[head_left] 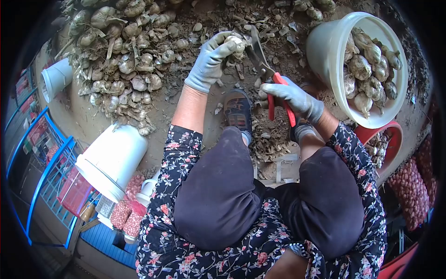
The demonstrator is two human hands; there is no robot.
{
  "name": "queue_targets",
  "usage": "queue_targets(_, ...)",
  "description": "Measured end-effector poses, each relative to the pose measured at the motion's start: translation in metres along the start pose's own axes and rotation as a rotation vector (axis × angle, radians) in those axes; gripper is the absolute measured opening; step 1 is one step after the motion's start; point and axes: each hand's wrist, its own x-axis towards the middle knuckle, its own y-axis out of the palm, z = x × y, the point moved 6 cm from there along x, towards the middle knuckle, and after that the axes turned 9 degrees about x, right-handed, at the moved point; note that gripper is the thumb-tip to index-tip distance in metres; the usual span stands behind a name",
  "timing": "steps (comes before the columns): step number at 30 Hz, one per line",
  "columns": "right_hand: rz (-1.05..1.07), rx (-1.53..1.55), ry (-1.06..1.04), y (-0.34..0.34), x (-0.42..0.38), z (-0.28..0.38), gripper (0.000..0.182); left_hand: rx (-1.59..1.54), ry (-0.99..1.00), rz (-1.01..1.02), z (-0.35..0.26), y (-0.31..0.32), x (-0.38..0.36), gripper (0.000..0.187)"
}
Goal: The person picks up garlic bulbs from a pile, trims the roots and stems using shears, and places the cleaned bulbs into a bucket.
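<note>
My left hand (211, 58), in a grey glove, is closed around a garlic bulb (236, 44) held out over the dirt floor. My right hand (292, 97), also gloved, grips red-handled shears (274, 88) whose dark blades point up toward the bulb and end just beside it. I sit with knees apart, one shoe (238, 110) planted between my hands. Trimmed roots and skins litter the ground in front of the shoe.
A big heap of untrimmed garlic (123, 51) lies at the upper left. A white bucket (331, 46) with bulbs stands at the right, a red tub (388, 139) below it. An overturned white bucket (114, 158) and blue crate frames sit left. Mesh bags of garlic (411, 188) lie right.
</note>
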Motion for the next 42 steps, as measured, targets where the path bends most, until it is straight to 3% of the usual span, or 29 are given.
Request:
queue_targets(2, -0.1, 0.189, 0.028, 0.0, -0.007, 0.002, 0.025, -0.125, -0.117, 0.101, 0.006, 0.005, -0.003, 0.029)
queue_targets(7, -0.163, 0.063, 0.066, -0.017, -0.005, -0.017, 0.029, -0.217, -0.146, 0.132, 0.036, 0.02, -0.008, 0.027)
queue_targets(10, -0.209, 0.163, 0.048, -0.019, -0.008, -0.017, 0.03, -0.136, -0.093, 0.034, 0.027, 0.015, 0.002, 0.023)
queue_targets(12, -0.179, -0.064, -0.064, -0.027, -0.004, -0.013, 0.03, -0.103, -0.033, 0.086, 0.002, 0.002, 0.024, 0.017)
queue_targets(13, -0.179, -0.068, -0.066, -0.029, -0.004, -0.014, 0.03, -0.252, -0.041, -0.07, -0.009, -0.008, 0.035, 0.015)
queue_targets(15, -0.287, -0.005, 0.039, -0.041, -0.007, -0.022, 0.029, 0.152, -0.052, -0.314, -0.026, -0.034, 0.063, 0.016)
queue_targets(17, -0.295, 0.026, 0.027, -0.047, -0.007, -0.025, 0.027, 0.563, -0.031, -0.232, -0.018, -0.051, 0.112, 0.035)
queue_targets(18, -0.333, 0.01, 0.033, -0.05, -0.008, -0.024, 0.027, 0.561, -0.033, -0.237, -0.02, -0.048, 0.122, 0.035)
queue_targets(20, -0.363, -0.012, 0.046, -0.054, -0.009, -0.022, 0.027, 1.438, -0.129, -0.455, -0.039, -0.036, 0.14, 0.06)
queue_targets(21, -0.369, -0.03, 0.005, -0.053, -0.01, -0.016, 0.027, 1.514, -0.147, -0.406, -0.035, -0.03, 0.15, 0.073)
queue_targets(24, -0.389, -0.209, 0.056, -0.063, -0.012, -0.01, 0.025, 1.638, -0.148, -0.437, -0.028, -0.011, 0.153, 0.049)
queue_targets(27, -0.476, 0.041, 0.049, -0.058, -0.016, -0.02, 0.023, 1.512, -0.159, -0.44, -0.039, -0.017, 0.127, 0.035)
queue_targets(33, -0.459, 0.015, 0.065, -0.09, -0.012, -0.036, 0.022, 1.308, 0.012, -0.803, -0.01, -0.074, 0.012, 0.029)
queue_targets(35, -0.467, -0.003, 0.047, -0.086, -0.011, -0.033, 0.022, 0.915, -0.002, -0.807, -0.016, -0.098, -0.046, 0.023)
queue_targets(37, -0.476, -0.015, 0.03, -0.081, -0.011, -0.033, 0.021, 0.684, 0.195, -0.851, -0.017, -0.126, -0.1, 0.015)
queue_targets(39, -0.446, -0.116, -0.006, -0.074, -0.01, -0.03, 0.019, 0.902, 0.192, -0.99, -0.052, -0.139, -0.167, 0.013)
queue_targets(42, -0.392, -0.147, -0.036, -0.069, -0.012, -0.033, 0.016, 0.748, 0.408, -1.201, -0.082, -0.166, -0.255, 0.018)
